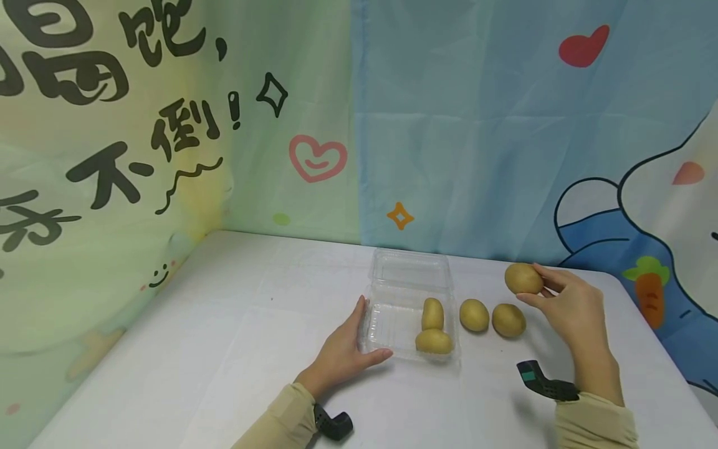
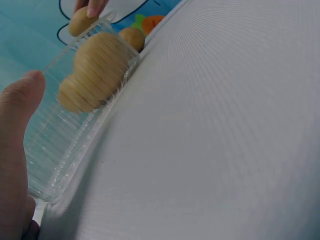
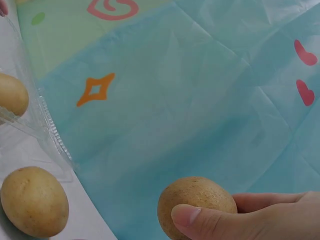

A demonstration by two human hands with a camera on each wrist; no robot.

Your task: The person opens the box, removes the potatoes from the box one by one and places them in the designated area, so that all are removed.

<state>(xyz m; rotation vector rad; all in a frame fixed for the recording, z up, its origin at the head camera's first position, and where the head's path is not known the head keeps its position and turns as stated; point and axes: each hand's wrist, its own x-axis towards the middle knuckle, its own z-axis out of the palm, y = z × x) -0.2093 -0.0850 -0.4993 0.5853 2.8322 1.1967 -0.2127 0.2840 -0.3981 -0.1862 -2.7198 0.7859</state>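
Observation:
In the head view my right hand pinches a potato between thumb and fingers, above the table. The right wrist view shows the thumb across the near side of that potato. My left hand touches the left side and front corner of a clear plastic clamshell box, its thumb and fingers spread and nearly straight. The box's lid lies back, unfolded. Inside the box, on its right, are two potatoes, one upright-looking and one lying crosswise in front.
Two loose potatoes, one nearer the box and one farther right, sit on the white table. A printed curtain hangs along the table's back and left edges. Each wrist wears a dark strap-on device.

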